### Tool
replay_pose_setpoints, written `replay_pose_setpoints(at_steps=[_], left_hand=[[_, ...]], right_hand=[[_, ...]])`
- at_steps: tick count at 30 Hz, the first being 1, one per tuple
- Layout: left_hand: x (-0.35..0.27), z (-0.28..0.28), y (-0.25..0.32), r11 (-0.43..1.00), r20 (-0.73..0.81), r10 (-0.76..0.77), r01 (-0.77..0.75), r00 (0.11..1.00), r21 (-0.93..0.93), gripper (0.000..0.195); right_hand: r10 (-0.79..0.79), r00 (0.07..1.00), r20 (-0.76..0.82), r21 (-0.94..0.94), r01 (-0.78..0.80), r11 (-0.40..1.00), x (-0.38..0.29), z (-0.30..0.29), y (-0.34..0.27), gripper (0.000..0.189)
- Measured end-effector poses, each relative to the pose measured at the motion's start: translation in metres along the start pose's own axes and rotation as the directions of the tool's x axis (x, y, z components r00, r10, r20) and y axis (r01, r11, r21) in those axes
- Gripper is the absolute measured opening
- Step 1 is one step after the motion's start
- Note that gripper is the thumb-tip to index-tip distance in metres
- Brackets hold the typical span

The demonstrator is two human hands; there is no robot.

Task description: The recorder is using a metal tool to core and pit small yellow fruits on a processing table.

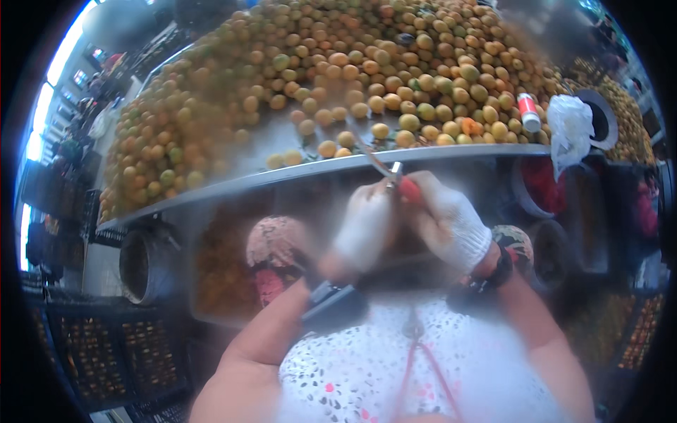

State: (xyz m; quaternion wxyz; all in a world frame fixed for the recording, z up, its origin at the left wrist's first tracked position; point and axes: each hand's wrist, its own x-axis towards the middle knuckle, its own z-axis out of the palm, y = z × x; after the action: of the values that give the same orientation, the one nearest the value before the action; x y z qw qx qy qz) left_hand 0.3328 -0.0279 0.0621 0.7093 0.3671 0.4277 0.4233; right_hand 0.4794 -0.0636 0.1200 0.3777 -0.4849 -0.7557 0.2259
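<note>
Both my hands wear white knitted gloves and meet just below the metal edge of a sorting table [317, 170]. My right hand [449, 219] is closed on a red-handled tool [410, 191] with a shiny metal part; a thin curved strip rises from there towards the table edge. Beside it, my left hand [367, 224] has its fingers bent against the metal part; blur and haze hide whether it grips anything. Beyond the edge lies a large heap of yellow-orange round fruit [381, 103], some tinged green.
A red-and-white bottle [529, 112], a crumpled clear plastic bag [570, 129] and a ring-shaped object [605, 119] are at the right. Below stand a round bucket [140, 267], a tub with orange-brown contents [225, 264], a container with red contents [542, 185] and dark crates [116, 354].
</note>
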Motion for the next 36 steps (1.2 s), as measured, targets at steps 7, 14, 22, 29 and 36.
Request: replay_pose_setpoints(at_steps=[7, 14, 22, 29, 36], left_hand=[[-0.018, -0.013, 0.009, 0.99, 0.039, -0.128, 0.13, 0.991, -0.051, 0.036], [-0.031, -0.024, 0.0, 0.993, 0.124, -0.086, 0.095, 0.989, -0.072, 0.044], [-0.033, -0.02, -0.002, 0.948, 0.133, -0.129, 0.161, 0.983, -0.276, 0.029], [-0.034, -0.022, 0.001, 0.956, 0.162, -0.126, 0.163, 0.979, -0.244, 0.028], [-0.044, -0.019, 0.005, 0.997, 0.132, -0.074, 0.074, 0.988, 0.001, 0.055]], right_hand=[[0.134, 0.989, 0.065, -0.181, -0.12, 0.976, -0.006, 0.002, -0.028, 0.02], [-0.005, 0.981, 0.196, -0.096, 0.024, 0.995, -0.014, -0.004, -0.037, 0.022], [0.061, 0.983, 0.175, -0.137, -0.038, 0.99, -0.017, 0.0, -0.041, 0.017], [0.124, 0.989, 0.086, 0.037, -0.128, 0.991, -0.017, 0.005, -0.041, 0.012], [0.086, 0.982, 0.168, -0.003, -0.086, 0.996, -0.019, 0.0, -0.043, 0.017]])
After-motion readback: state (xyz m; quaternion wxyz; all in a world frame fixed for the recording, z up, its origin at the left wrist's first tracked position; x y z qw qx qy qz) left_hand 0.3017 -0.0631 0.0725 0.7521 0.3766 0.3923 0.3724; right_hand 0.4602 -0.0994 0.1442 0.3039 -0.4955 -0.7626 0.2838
